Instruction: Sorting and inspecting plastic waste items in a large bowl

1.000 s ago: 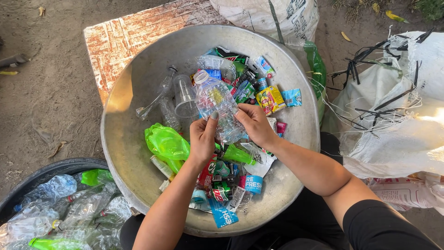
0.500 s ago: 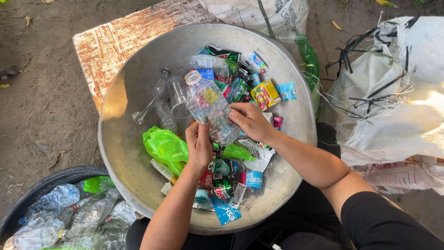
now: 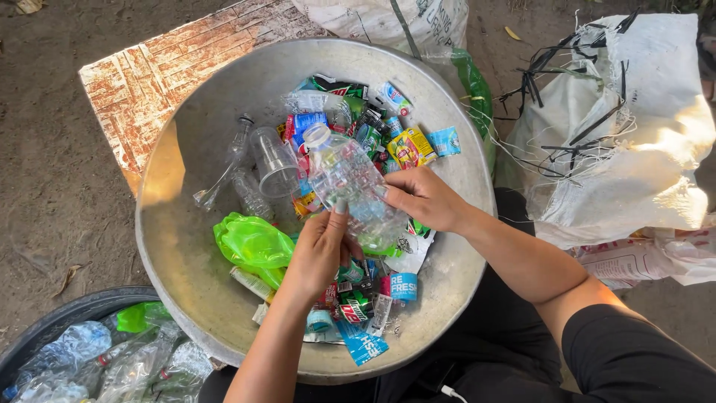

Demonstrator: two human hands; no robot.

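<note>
Both my hands grip a crushed clear plastic bottle (image 3: 344, 181) with a white cap, held over a big grey metal basin (image 3: 194, 276). My left hand (image 3: 319, 250) holds its lower side from below. My right hand (image 3: 424, 198) pinches its right side. Under the bottle lie several torn coloured labels and wrappers (image 3: 358, 306). A crumpled bright green bottle (image 3: 253, 242) lies just left of my left hand. A clear plastic cup (image 3: 274, 160) and a clear bottle (image 3: 250, 194) rest further left in the basin.
A black tub (image 3: 67, 313) with several crushed clear and green bottles sits at the lower left. White woven sacks (image 3: 619, 149) stand to the right and behind the basin. A worn red-and-white board (image 3: 149, 82) lies on the dirt ground behind it.
Both hands have turned the clear bottle and drawn it slightly toward me. The camera has shifted a little; the basin's contents stay where they were.
</note>
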